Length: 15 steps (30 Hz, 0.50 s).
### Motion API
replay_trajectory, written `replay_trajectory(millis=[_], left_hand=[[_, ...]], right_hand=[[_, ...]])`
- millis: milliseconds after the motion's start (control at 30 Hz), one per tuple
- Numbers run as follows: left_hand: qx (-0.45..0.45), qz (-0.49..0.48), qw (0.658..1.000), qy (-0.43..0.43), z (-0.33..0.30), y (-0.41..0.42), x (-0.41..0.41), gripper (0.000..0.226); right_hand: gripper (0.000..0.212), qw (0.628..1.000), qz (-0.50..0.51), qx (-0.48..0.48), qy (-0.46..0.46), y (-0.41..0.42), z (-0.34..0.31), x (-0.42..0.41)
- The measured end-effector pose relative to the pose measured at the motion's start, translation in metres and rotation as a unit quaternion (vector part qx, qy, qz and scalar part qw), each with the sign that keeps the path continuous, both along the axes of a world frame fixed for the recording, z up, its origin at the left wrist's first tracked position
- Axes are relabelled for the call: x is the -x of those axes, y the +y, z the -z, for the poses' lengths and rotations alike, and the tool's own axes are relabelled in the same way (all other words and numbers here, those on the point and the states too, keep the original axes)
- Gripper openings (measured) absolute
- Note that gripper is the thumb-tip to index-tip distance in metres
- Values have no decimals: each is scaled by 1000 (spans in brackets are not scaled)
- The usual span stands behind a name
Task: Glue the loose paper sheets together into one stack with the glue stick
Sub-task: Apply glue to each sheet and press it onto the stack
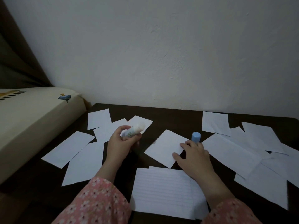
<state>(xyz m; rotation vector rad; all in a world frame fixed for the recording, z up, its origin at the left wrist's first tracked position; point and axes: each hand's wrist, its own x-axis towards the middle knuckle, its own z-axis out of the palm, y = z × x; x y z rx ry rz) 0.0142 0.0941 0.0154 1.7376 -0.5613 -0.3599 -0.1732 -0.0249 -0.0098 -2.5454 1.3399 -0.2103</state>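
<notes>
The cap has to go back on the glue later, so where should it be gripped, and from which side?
Pinch the blue cap round its curved sides, coming from above. It stands upright on the dark table, beside the far corner of the small sheet, with its flat top free. The right hand rests just in front of it, so the near side looks crowded.

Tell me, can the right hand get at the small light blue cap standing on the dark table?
Probably yes. The right hand lies flat on a white paper sheet, and the small light blue cap stands just beyond its fingertips with nothing between them.
</notes>
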Motion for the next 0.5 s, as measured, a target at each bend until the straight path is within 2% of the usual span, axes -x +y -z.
replay_trajectory(millis=[100,167,300,500], left_hand=[[-88,14,994,-55,-1,-1,-1,46],[-117,24,990,-81,1,-2,-4,50],[-138,50,985,-86,6,-3,-7,49],[-134,40,985,-105,12,-7,-4,54]], right_hand=[[57,1000,5,-1,6,3,0,2],[58,1000,15,8,25,8,0,2],[55,995,53,52,71,21,-3,-4],[50,992,69,72,72,23,-5,-7]])
